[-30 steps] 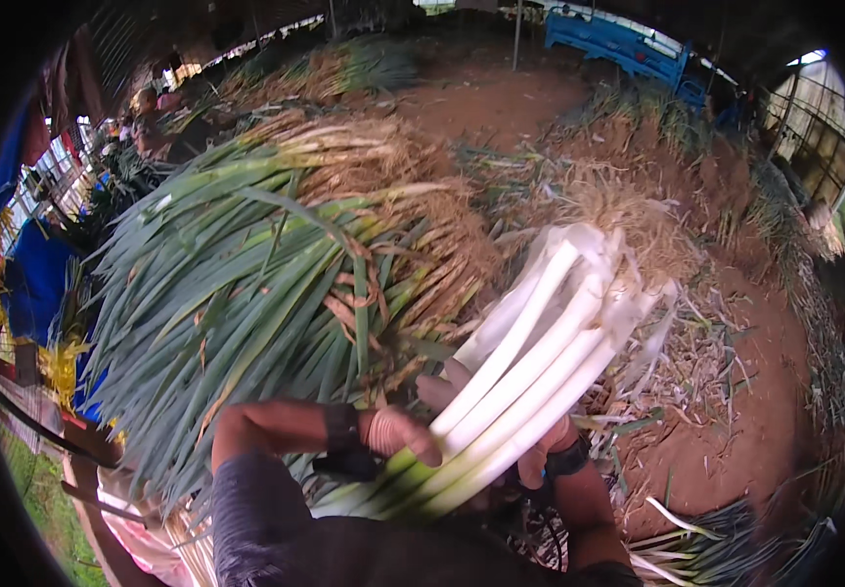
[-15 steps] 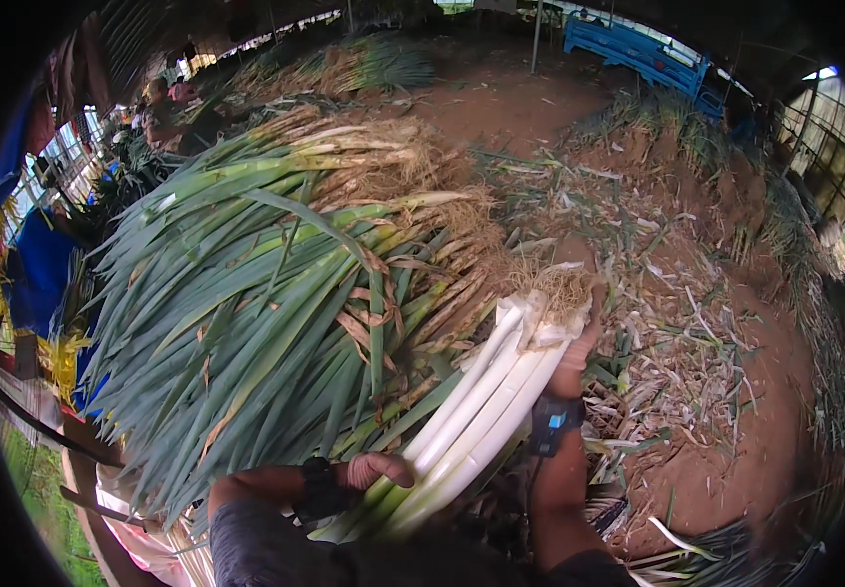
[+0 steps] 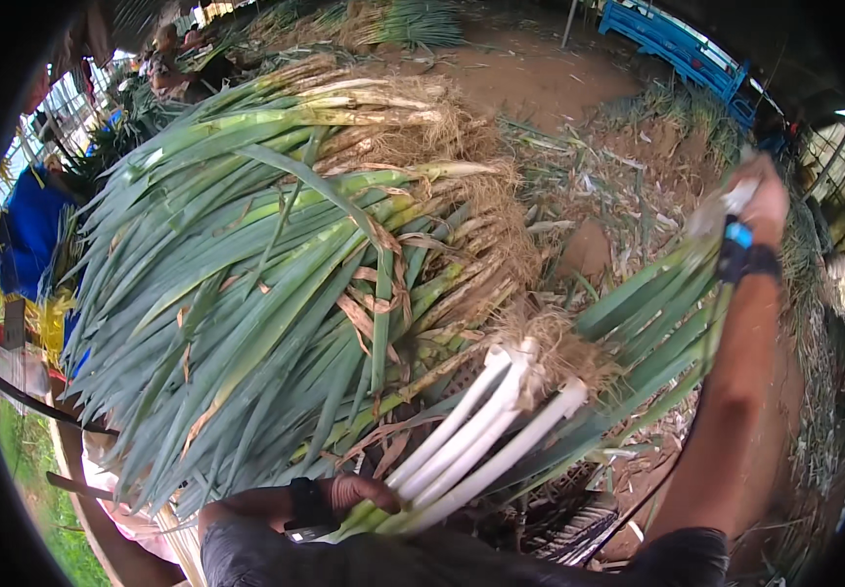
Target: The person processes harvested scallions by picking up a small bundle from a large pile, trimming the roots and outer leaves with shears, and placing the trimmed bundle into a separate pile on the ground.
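My left hand [image 3: 359, 491] is closed around the lower, greenish part of a few thick green onions [image 3: 466, 421], close to my body. Their clean white stalks slant up to the right and end in brown, hairy roots. Far out to the right, my right hand [image 3: 763, 203] is closed on the whitish end of some stripped green onion leaves [image 3: 638, 318]. Long green blades trail from that hand back toward the bunch; the held end is blurred. A big heap of unpeeled green onions [image 3: 246, 245] lies left of the bunch, roots toward the right.
Peeled scraps [image 3: 618, 186] litter the brown soil beyond the bunch. A blue metal frame [image 3: 672, 44] stands at the far right. Another onion pile [image 3: 413, 22] lies at the back. A person [image 3: 166, 64] is at the far left, above a blue sheet [image 3: 31, 230].
My right hand has swung from the root end out to the upper right, pulling outer leaves off the stalks. My left hand keeps its grip low on the bunch. The view has shifted slightly.
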`<state>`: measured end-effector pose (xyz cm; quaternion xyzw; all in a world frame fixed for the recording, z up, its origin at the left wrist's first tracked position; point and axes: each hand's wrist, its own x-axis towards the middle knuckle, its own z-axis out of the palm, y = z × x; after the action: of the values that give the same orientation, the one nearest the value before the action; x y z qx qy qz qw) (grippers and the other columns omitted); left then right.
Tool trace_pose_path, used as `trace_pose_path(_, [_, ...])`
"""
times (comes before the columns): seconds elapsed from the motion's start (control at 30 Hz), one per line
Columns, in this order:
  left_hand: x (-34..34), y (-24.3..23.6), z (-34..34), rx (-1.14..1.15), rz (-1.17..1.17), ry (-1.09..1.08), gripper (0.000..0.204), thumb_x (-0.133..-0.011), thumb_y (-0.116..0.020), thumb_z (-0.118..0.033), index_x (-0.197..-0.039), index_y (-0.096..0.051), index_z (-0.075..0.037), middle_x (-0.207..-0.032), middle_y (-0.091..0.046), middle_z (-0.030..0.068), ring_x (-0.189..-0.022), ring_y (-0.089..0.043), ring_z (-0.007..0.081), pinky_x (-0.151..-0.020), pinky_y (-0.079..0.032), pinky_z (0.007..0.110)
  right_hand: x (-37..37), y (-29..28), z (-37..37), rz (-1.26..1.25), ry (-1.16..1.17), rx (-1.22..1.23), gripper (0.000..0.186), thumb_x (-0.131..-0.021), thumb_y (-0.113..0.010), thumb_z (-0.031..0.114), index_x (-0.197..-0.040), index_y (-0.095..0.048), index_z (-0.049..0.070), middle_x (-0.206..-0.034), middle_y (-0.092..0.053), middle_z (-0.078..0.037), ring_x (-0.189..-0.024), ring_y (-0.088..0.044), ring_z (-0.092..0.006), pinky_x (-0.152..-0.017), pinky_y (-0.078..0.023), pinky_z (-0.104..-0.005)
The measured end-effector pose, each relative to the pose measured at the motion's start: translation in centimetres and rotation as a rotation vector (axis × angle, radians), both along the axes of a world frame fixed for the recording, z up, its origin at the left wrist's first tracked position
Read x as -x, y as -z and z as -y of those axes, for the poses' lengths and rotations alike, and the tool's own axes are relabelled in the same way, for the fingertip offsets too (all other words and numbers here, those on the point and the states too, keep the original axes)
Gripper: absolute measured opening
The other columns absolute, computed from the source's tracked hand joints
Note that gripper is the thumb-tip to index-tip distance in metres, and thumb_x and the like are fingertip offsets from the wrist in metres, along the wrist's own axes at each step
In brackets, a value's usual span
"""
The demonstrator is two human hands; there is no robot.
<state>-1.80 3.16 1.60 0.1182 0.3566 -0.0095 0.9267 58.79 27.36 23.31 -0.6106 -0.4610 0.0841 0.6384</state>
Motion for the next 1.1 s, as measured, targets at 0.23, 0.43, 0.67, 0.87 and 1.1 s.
trace_pose_path(0.23, [-2.2,5.1,-1.8,0.164,0.056,0.003,0.053,-0.071,-0.068,-0.023,-0.117,-0.054,0.001,-0.103,-0.064,0.0150,-0.088,-0.064,0.0226,-0.081,-0.051,0.036,15.7,-0.9,2.8,0.436,-0.490,0.244,0.038,-0.075,-0.069,0.033,-0.098,-0.062,0.003,-0.093,-0.064,-0.006,-0.084,-0.060,-0.0177,-0.077,-0.048,-0.0296])
trace_pose_path(0.43, [-2.9,3.6,-2.6,0.102,-0.038,-0.029,0.048,-0.065,-0.068,-0.018,-0.108,-0.060,0.002,-0.097,-0.065,0.0162,-0.082,-0.064,0.0224,-0.076,-0.053,0.034,29.3,18.4,15.7,1.098,-0.581,0.921,0.107,-0.069,-0.062,0.062,-0.140,-0.016,-0.003,-0.124,-0.044,-0.029,-0.102,-0.055,-0.0386,-0.091,-0.043,-0.0402])
trace_pose_path(0.67, [-3.1,3.1,-1.5,-0.093,-0.114,0.040,0.054,-0.067,-0.072,-0.024,-0.114,-0.058,-0.002,-0.096,-0.065,0.0114,-0.085,-0.062,0.0181,-0.080,-0.050,0.032,26.2,22.7,14.3,0.953,-0.395,0.515,0.029,-0.081,-0.056,0.028,-0.095,-0.055,0.004,-0.072,-0.060,-0.017,-0.067,-0.061,-0.0350,-0.076,-0.049,-0.0462])
trace_pose_path(0.87, [-4.1,2.2,-0.5,-0.581,-0.175,0.126,0.041,-0.066,-0.073,-0.021,-0.101,-0.066,-0.001,-0.097,-0.066,0.0118,-0.085,-0.062,0.0182,-0.080,-0.048,0.031,8.0,11.2,5.0,0.657,0.516,0.744,0.029,-0.082,-0.055,0.027,-0.098,-0.064,0.004,-0.095,-0.064,-0.021,-0.091,-0.061,-0.0368,-0.076,-0.048,-0.0438])
trace_pose_path(1.1, [-4.5,2.8,-0.5,-0.489,-0.110,0.200,0.040,-0.067,-0.073,-0.030,-0.096,-0.068,-0.002,-0.096,-0.066,0.0088,-0.090,-0.059,0.0162,-0.084,-0.045,0.031,20.0,10.1,11.0,1.025,-0.455,0.753,0.069,-0.068,-0.066,0.050,-0.115,-0.054,0.000,-0.118,-0.056,-0.022,-0.107,-0.055,-0.0338,-0.087,-0.045,-0.0398])
